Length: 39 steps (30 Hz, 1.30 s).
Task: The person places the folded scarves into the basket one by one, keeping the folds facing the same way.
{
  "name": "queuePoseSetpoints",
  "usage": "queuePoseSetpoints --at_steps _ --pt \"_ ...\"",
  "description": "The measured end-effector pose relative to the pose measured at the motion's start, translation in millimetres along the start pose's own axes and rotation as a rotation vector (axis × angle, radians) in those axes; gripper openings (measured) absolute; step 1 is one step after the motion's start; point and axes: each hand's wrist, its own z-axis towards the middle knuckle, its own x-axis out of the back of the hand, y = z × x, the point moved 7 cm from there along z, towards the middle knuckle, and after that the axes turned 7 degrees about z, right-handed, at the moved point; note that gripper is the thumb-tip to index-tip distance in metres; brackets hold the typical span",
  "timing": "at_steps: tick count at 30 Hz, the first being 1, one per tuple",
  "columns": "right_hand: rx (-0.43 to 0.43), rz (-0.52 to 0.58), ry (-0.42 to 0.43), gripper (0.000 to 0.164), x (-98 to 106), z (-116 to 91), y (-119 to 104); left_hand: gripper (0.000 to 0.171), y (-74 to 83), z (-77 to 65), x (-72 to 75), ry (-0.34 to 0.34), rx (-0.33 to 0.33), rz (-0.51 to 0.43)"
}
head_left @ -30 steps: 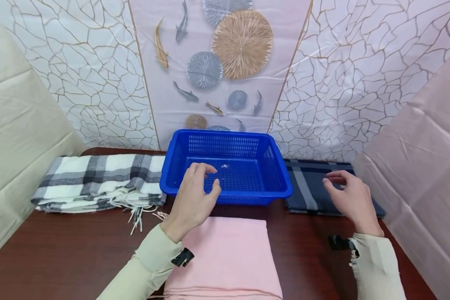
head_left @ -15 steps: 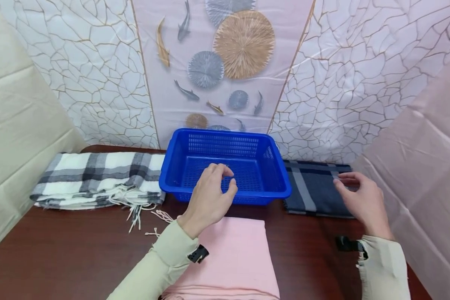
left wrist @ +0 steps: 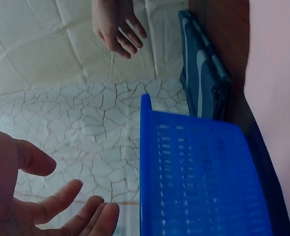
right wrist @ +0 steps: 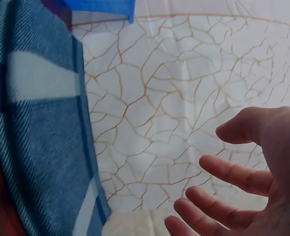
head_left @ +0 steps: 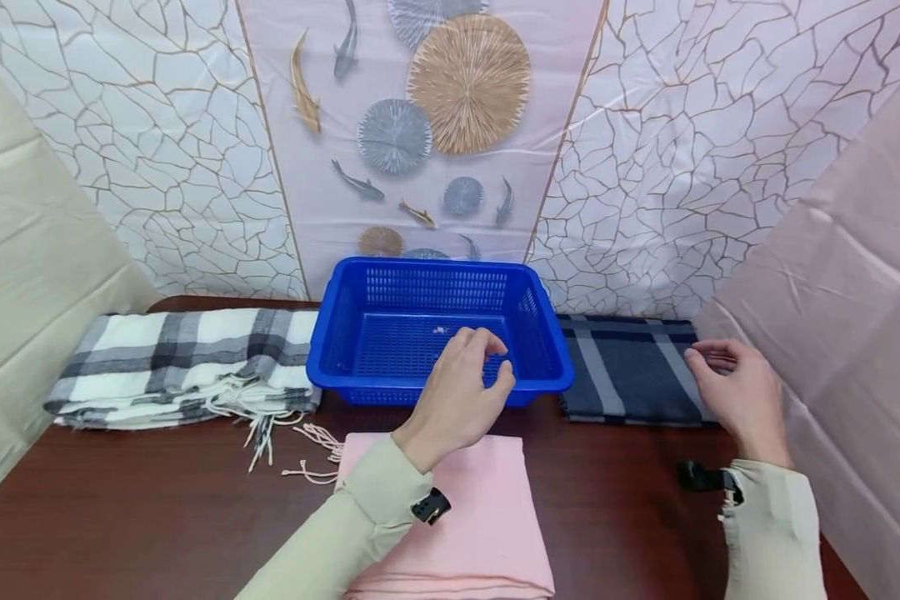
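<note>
My left hand (head_left: 461,396) hovers over the near side of a blue plastic basket (head_left: 441,385), its fingers loosely bent with nothing between them. Below that forearm lies a folded pink scarf (head_left: 480,517) with pale tassels at its left. At the right, my right hand (head_left: 746,400) is held above the right end of a folded dark grey scarf (head_left: 622,375) with lighter stripes. Its fingers are relaxed and hold nothing; in the right wrist view, the hand (right wrist: 238,182) is apart from the scarf (right wrist: 46,132).
A folded black-and-white checked scarf (head_left: 187,358) with loose fringe lies left of the basket. Everything stands on a dark reddish-brown table (head_left: 157,508). Patterned cloth (head_left: 660,167) hangs behind, with plain pale cloth (head_left: 855,275) at the sides.
My left hand has moved rightward across the front of the basket. My right hand has drifted slightly right over the dark grey scarf. The scarves and basket keep their places.
</note>
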Motion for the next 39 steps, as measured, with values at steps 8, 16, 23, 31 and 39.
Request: queuePoseSetpoints --at_steps 8,16,23,31,39 --pt "-0.079 0.019 -0.008 0.051 -1 3 25 0.022 13.4 8.4 -16.5 -0.04 -0.022 -0.001" --pt "-0.169 0.036 -0.064 0.062 1 7 48 0.016 24.0 15.3 -32.4 -0.053 -0.07 -0.064" --pt "-0.195 0.021 -0.076 0.064 -5 13 63 0.013 35.2 20.2 -43.6 -0.078 -0.114 -0.115" --pt "-0.252 0.025 -0.098 0.064 -15 10 86 0.016 49.0 27.5 -66.9 -0.096 -0.184 0.019" --pt "-0.309 -0.025 -0.184 0.071 -12 9 102 0.022 66.4 28.2 -95.3 -0.202 -0.161 0.028"
